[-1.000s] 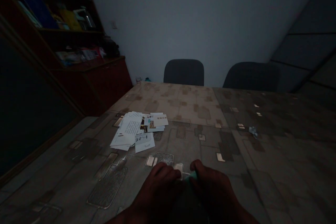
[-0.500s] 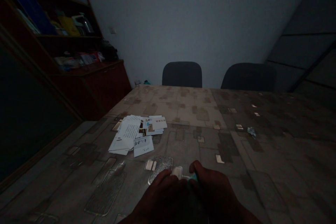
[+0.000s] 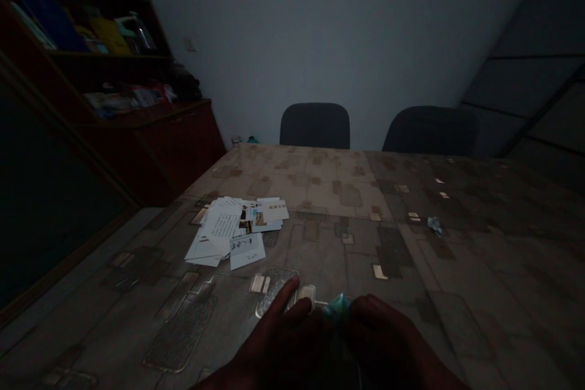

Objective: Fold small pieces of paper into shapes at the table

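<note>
Between my two hands, low in the head view, is a small crumpled teal piece (image 3: 337,306) that looks like thin plastic or foil; its kind is hard to tell in the dim light. My left hand (image 3: 290,332) grips its left side, with the index finger stretched out over the tablecloth. My right hand (image 3: 381,329) pinches its right side, the fingers curled in. The lower parts of both hands are lost in shadow. Ahead and to the left lies a loose pile of printed white cards and papers (image 3: 223,225).
A patterned cloth covers the table (image 3: 320,256). On its right lies a small crumpled scrap (image 3: 434,225). Two dark chairs, one near the middle (image 3: 314,126) and one at the right (image 3: 432,130), stand at the far edge. A wooden cabinet (image 3: 183,140) with filled shelves is at the left.
More of the teal piece shows between my hands. My left index finger has stretched forward, and my right thumb and fingers have curled down around the piece. The view has tilted slightly.
</note>
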Tool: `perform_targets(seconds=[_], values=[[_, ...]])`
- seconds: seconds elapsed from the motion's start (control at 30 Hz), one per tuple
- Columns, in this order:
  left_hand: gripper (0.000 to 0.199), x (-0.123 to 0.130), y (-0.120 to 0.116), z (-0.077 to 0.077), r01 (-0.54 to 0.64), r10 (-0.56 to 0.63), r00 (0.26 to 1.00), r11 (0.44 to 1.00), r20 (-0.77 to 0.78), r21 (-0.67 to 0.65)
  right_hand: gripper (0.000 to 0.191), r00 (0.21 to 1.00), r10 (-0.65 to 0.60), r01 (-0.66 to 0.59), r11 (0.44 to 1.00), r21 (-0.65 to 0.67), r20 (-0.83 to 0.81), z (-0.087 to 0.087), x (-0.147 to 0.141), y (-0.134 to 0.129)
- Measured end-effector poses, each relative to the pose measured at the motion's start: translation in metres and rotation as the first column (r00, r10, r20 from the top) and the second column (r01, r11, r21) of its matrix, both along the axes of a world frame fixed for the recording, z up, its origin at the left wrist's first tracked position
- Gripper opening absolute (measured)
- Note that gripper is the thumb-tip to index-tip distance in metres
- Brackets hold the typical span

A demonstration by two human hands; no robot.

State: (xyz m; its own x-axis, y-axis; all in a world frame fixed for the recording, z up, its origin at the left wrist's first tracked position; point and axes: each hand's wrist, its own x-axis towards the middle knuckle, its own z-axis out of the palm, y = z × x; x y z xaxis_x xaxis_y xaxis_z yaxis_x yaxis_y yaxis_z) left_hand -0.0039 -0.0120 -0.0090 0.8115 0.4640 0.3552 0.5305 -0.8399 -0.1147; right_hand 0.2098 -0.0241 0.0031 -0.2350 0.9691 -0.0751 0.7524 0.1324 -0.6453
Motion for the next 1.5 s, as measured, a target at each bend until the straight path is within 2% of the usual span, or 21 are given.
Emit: perform_targets(seconds=[0.17, 0.33, 0.37, 0.43, 0.5, 0.53, 0.6, 0.7, 0.77, 0.93, 1.07, 1.17, 1.2, 1.3, 1.4, 1.5], values=[[0.005, -0.003, 0.004, 0.002, -0.047, 0.045, 0.998, 0.997, 0.036, 0.059, 0.02, 0.997, 0.08, -0.079, 0.996, 0.048, -0.005, -0.008, 0.007, -0.004], [0.014, -0.015, 0.005, -0.015, -0.064, 0.048, 0.984, 0.994, 0.172, 0.09, 0.02, 0.988, 0.105, -0.131, 0.96, 0.248, 0.116, -0.02, 0.01, -0.008], [0.015, -0.017, 0.005, -0.019, -0.071, 0.048, 0.977, 0.992, 0.208, 0.105, 0.019, 0.977, 0.126, -0.176, 0.935, 0.307, 0.174, -0.021, 0.009, -0.008], [0.016, -0.02, 0.005, -0.024, -0.081, 0.046, 0.966, 0.988, 0.253, 0.13, 0.017, 0.933, 0.184, -0.308, 0.851, 0.426, 0.308, -0.022, 0.007, -0.006], [0.017, -0.021, 0.004, -0.025, -0.091, 0.05, 0.959, 0.986, 0.279, 0.138, 0.013, 0.889, 0.229, -0.417, 0.763, 0.494, 0.397, -0.023, 0.004, -0.004], [0.018, -0.021, 0.004, -0.025, -0.09, 0.047, 0.956, 0.986, 0.288, 0.139, 0.011, 0.884, 0.235, -0.431, 0.747, 0.507, 0.405, -0.024, 0.003, -0.003], [0.018, -0.02, 0.002, -0.024, -0.099, 0.055, 0.951, 0.987, 0.303, 0.13, 0.01, 0.907, 0.227, -0.384, 0.79, 0.478, 0.354, -0.023, 0.0, -0.001], [0.018, -0.019, 0.0, -0.022, -0.114, 0.075, 0.948, 0.987, 0.31, 0.112, 0.017, 0.957, 0.197, -0.26, 0.906, 0.333, 0.212, -0.019, -0.003, 0.001], [0.017, -0.019, -0.001, -0.021, -0.125, 0.093, 0.948, 0.988, 0.304, 0.09, 0.02, 0.973, 0.172, -0.206, 0.947, 0.245, 0.153, -0.013, -0.002, 0.002], [0.016, -0.022, -0.001, -0.022, -0.115, 0.092, 0.959, 0.991, 0.269, 0.072, 0.022, 0.97, 0.217, -0.232, 0.962, 0.146, 0.11, 0.006, 0.011, -0.002], [0.015, -0.022, 0.001, -0.03, -0.122, 0.094, 0.972, 0.985, 0.215, 0.119, 0.03, 0.981, 0.17, -0.174, 0.984, 0.04, 0.091, 0.016, 0.026, -0.01], [0.014, -0.021, 0.001, -0.031, -0.164, 0.125, 0.96, 0.976, 0.251, 0.143, 0.029, 0.984, 0.172, -0.174, 0.983, 0.051, 0.053, 0.021, 0.035, -0.015], [0.016, -0.021, 0.001, -0.03, -0.119, 0.089, 0.973, 0.984, 0.211, 0.133, 0.027, 0.983, 0.178, -0.181, 0.982, 0.062, 0.044, 0.023, 0.038, -0.017], [0.016, -0.022, 0.002, -0.023, -0.109, 0.08, 0.973, 0.986, 0.217, 0.125, 0.025, 0.981, 0.191, -0.194, 0.977, 0.092, 0.04, 0.028, 0.042, -0.021], [0.018, -0.019, 0.001, -0.017, -0.089, 0.062, 0.973, 0.99, 0.221, 0.112, 0.024, 0.982, 0.178, -0.184, 0.973, 0.137, 0.06, 0.025, 0.043, -0.022], [0.015, -0.003, 0.0, -0.01, -0.065, 0.056, 0.981, 0.997, 0.185, 0.044, 0.026, 0.983, 0.161, -0.177, 0.961, 0.213, 0.091, 0.017, 0.042, -0.02]])
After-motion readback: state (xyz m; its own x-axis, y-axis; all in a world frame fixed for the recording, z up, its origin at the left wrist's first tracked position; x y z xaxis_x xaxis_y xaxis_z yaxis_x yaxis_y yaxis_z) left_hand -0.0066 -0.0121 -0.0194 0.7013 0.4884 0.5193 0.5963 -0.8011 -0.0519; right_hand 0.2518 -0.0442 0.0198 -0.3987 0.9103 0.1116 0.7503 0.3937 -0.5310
